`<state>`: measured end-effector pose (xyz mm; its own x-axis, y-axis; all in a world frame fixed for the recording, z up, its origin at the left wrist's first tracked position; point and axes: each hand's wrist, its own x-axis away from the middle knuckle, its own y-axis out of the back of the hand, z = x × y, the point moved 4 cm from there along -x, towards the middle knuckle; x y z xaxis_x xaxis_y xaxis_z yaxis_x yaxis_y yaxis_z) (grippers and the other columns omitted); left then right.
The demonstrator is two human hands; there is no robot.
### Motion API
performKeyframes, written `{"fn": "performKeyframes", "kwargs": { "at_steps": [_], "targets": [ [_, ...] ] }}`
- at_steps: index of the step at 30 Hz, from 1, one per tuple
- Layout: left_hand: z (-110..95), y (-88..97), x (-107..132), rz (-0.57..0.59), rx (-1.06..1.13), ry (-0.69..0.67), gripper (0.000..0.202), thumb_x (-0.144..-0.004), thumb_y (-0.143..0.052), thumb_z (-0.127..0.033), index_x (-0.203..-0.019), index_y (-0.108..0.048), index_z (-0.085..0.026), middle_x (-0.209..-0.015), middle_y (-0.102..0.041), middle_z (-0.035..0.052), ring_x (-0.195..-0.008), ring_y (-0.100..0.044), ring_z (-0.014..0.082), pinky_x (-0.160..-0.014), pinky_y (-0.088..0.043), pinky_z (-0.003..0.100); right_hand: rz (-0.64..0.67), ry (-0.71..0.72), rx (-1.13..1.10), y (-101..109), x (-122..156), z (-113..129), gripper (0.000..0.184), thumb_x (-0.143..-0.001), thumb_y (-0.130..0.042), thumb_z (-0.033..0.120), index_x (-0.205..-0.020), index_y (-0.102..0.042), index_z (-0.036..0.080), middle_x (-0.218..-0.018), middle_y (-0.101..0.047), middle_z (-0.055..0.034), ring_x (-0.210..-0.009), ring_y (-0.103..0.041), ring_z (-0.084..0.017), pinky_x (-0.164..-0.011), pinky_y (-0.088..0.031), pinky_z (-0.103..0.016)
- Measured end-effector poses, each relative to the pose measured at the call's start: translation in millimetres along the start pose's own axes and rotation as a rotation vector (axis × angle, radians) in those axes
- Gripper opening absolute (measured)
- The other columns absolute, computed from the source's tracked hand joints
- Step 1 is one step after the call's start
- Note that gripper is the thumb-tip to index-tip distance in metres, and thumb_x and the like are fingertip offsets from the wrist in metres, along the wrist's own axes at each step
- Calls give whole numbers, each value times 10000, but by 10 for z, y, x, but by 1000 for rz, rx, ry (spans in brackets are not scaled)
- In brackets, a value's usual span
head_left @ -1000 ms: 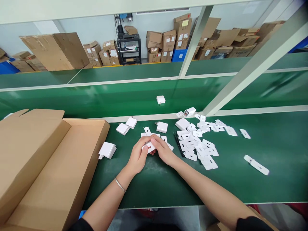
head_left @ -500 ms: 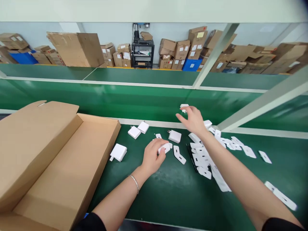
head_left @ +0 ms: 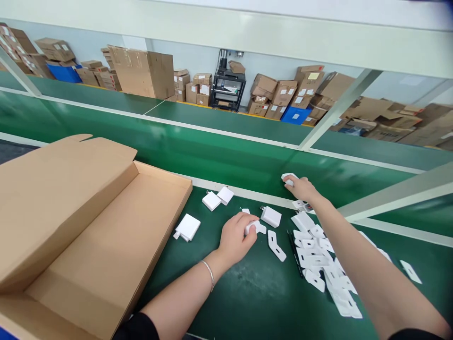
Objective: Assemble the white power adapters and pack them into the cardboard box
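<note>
Many cartons (head_left: 283, 92) behind green table (head_left: 255, 293).

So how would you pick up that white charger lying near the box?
Probably pinch the charger across its two long flat side edges, coming straight down from above. It lies flat on the green table, so its broad face gives the fingers nothing to close on. Its prongs seem to poke out at the corner toward the box, so avoid that end.

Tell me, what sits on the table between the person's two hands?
In the head view, one white charger lies on the green table between the left hand and the right hand, nearer the left.
</note>
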<state>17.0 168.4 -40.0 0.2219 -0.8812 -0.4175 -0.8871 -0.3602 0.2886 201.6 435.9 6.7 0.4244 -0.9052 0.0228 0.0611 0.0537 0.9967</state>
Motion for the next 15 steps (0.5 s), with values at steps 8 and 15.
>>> {"fn": "performKeyframes", "kwargs": {
  "at_steps": [8, 15],
  "targets": [
    [66, 24, -21, 16, 208, 158, 264, -1042, -468, -262, -1212, -668, -239, -1208, -711, 80, -1124, -674, 234, -1005, -525, 402, 293, 349, -186, -120, 621, 343, 369, -1029, -432, 356, -1297, -684, 335, -1319, -696, -83, -1344, -608, -313, -1086, -512, -460],
    [60, 59, 5, -20, 321, 96, 214, -1069, -466, -362, -1139, -604, -215, -1258, -560, 119, -1196, -584, 249, -1028, -514, 428, -154, 165, -712, -15, 1512, 760, 368, -1048, -492, 532, -1270, -655, 288, -1310, -693, -108, -1193, -675, -288, -1038, -555, -468]
  ]
}}
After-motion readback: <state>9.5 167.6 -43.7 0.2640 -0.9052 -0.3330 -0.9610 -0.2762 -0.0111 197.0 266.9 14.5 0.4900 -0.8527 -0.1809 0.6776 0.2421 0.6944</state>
